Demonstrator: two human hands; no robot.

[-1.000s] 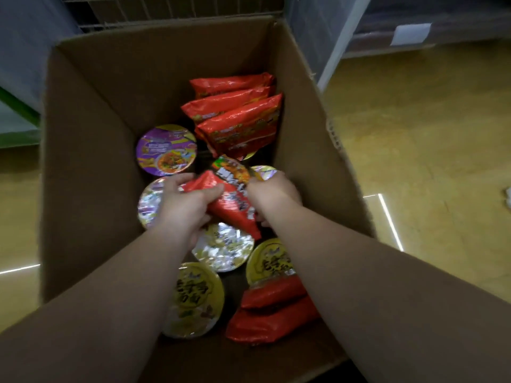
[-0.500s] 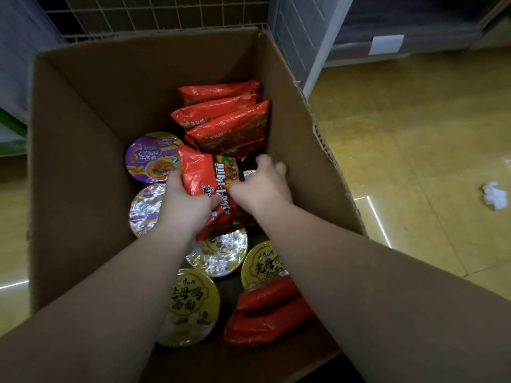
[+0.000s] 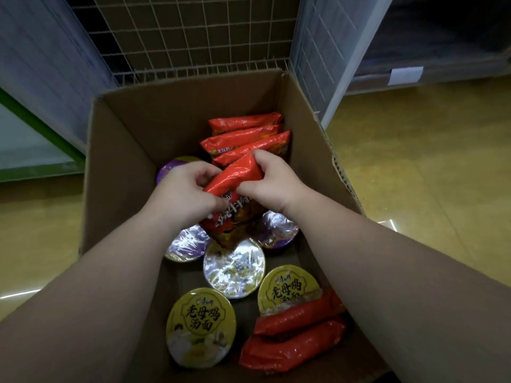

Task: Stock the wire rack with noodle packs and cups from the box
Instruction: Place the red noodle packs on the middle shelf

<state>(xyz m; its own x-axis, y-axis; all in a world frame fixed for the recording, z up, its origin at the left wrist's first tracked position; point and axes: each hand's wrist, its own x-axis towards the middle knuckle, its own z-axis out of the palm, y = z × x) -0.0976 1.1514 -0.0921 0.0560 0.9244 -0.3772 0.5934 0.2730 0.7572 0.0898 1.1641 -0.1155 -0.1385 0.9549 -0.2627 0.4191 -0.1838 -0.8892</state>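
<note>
An open cardboard box [image 3: 127, 150] stands on the floor in front of the wire rack [image 3: 199, 37]. Both hands hold one red noodle pack [image 3: 235, 197] above the cups in the box's middle. My left hand [image 3: 188, 194] grips its left edge. My right hand [image 3: 265, 178] pinches its top right end. Three more red packs [image 3: 246, 136] stand on edge at the far side. Two red packs [image 3: 296, 335] lie at the near right. Yellow-lidded cups [image 3: 200, 324] and purple-lidded cups [image 3: 276, 230] stand below, partly hidden by my hands.
The rack's wire shelf edge [image 3: 193, 73] runs just behind the box, with a wire back panel above. A grey post [image 3: 348, 67] rises at the right. Yellow floor [image 3: 428, 167] spreads right of the box. A green-edged panel [image 3: 33, 128] is at the left.
The pack has risen and tilted upright between my hands. My right hand, which was beside it, now pinches its top end. The view has tipped up, showing more of the rack.
</note>
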